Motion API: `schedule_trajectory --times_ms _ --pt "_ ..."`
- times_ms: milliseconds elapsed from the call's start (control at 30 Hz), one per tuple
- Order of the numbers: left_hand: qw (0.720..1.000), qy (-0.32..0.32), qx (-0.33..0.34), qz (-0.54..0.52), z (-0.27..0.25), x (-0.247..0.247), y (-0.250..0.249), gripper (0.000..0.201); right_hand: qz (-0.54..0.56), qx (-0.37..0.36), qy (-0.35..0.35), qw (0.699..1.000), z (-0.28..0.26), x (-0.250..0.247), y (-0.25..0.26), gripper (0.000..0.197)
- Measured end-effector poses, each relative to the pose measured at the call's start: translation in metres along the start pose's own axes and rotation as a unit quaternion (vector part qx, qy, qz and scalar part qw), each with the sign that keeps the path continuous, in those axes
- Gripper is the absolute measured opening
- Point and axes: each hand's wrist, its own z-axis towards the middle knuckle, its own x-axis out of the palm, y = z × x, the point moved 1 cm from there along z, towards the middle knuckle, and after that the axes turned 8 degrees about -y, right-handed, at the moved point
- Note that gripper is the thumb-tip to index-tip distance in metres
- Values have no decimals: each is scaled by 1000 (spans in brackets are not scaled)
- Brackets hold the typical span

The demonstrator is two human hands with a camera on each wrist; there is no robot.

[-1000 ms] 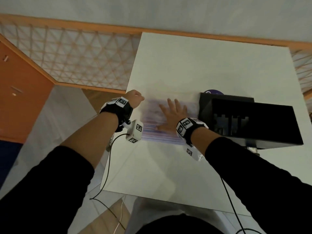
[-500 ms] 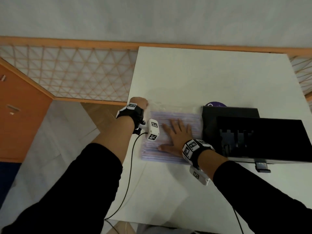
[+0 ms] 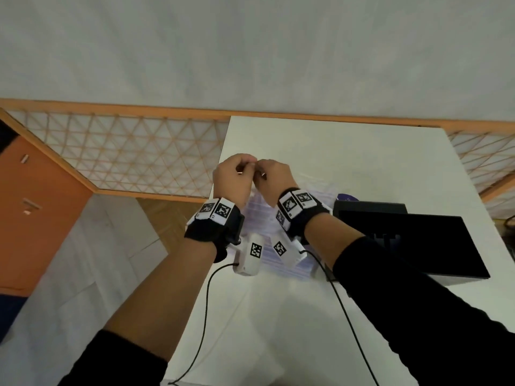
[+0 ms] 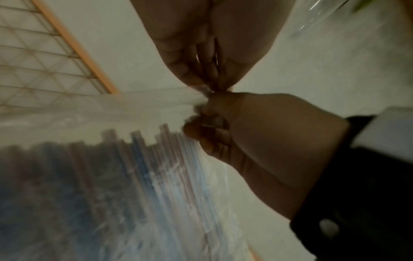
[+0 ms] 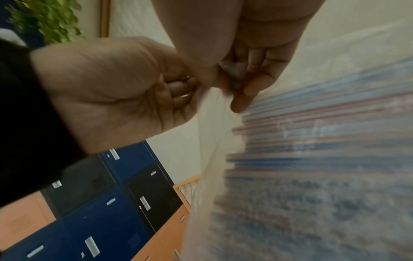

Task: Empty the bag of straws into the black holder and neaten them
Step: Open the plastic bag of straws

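A clear plastic bag of striped straws (image 3: 259, 217) hangs upright over the white table (image 3: 334, 151), its lower end near the tabletop. My left hand (image 3: 246, 166) and right hand (image 3: 262, 167) meet at its top edge, and each pinches the plastic there. In the left wrist view my left hand (image 4: 202, 79) nips the crumpled rim of the bag (image 4: 116, 176), with my right hand (image 4: 208, 121) just under it. The right wrist view has my right hand (image 5: 240, 83) on the bag (image 5: 312, 155) beside my left hand (image 5: 178, 88). The black holder (image 3: 412, 240) stands to the right.
A purple object (image 3: 345, 196) peeks out behind the holder. The table's left edge lies just below my left wrist, with floor and a wooden lattice railing (image 3: 125, 160) beyond. Wrist-camera cables (image 3: 204, 302) trail across the near part of the table.
The bag lay flat on the table under my flat right hand, my left hand at its left end. Now both hands have lifted it upright and pinch its top edge together.
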Motion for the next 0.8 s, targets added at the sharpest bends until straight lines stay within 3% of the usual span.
schedule_trajectory --times_ms 167,267,567,800 --pt "996 -66 50 -38 -1 -23 -41 15 5 -13 -51 999 -2 -39 11 36" --pt "989 -99 66 -90 0 -35 -61 14 -25 4 -68 997 -5 -71 9 33" --pt "971 -162 25 -177 6 -63 -75 20 -70 60 -113 989 -12 -153 -29 29" --pt "975 -167 -13 -145 -3 -64 -57 15 -101 101 -128 981 -22 -191 -34 31"
